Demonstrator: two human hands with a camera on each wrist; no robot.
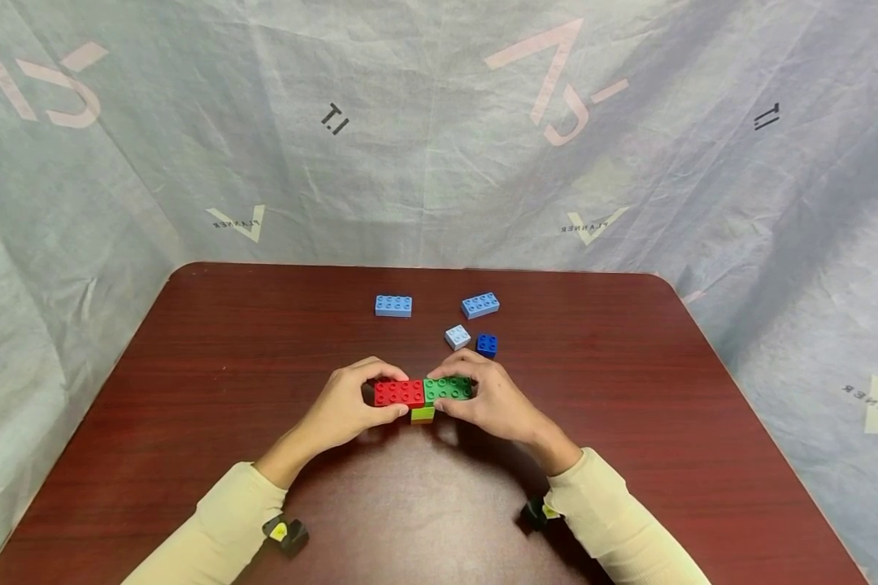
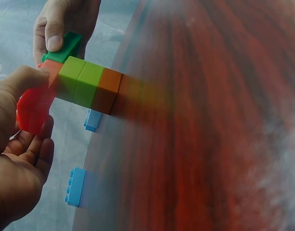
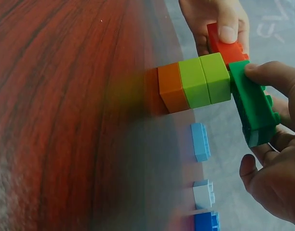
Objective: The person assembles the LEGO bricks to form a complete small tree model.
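My left hand (image 1: 345, 404) pinches a long red toy brick (image 1: 398, 393) between thumb and fingers. With my right hand (image 1: 501, 402) I grip a long green brick (image 1: 445, 390) the same way. The two bricks lie end to end, studs up, across the top of a short column. Two lime bricks (image 3: 205, 81) form the upper part of that column, and an orange brick (image 3: 172, 87) sits under them at the tabletop. The inner ends of the red and green bricks meet over the column, while their outer ends overhang it on either side.
Beyond the hands lie two long light-blue bricks, one on the left (image 1: 393, 306) and one on the right (image 1: 480, 305). Nearer are a small pale-blue brick (image 1: 457, 337) and a small dark-blue brick (image 1: 486, 345). Grey cloth (image 1: 424, 162) hangs behind the reddish-brown table (image 1: 212, 349).
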